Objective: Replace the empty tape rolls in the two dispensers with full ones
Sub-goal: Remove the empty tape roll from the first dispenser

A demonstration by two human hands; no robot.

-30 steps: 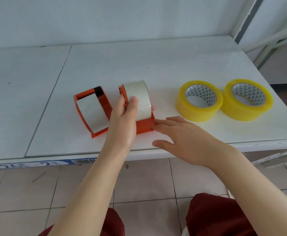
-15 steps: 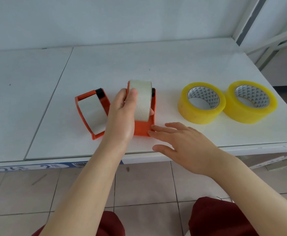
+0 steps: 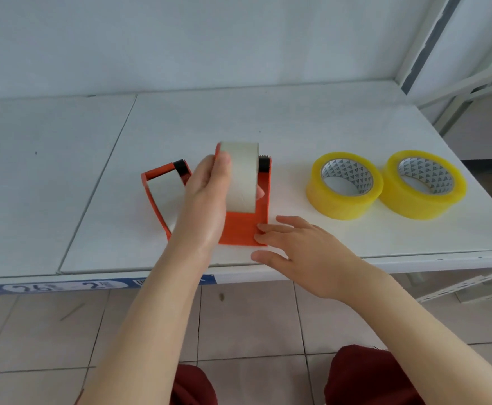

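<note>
The empty tape core, judged light and stiff, is clasped across its rim by the left hand; the orange dispenser is steadied by the flat, released right hand.

"26" on table-edge label

The white worktop carries two orange dispensers: one at the left, one just beside it nearer the middle. Two yellow tape rolls lie flat at the right, side by side, touching or nearly so.
</note>
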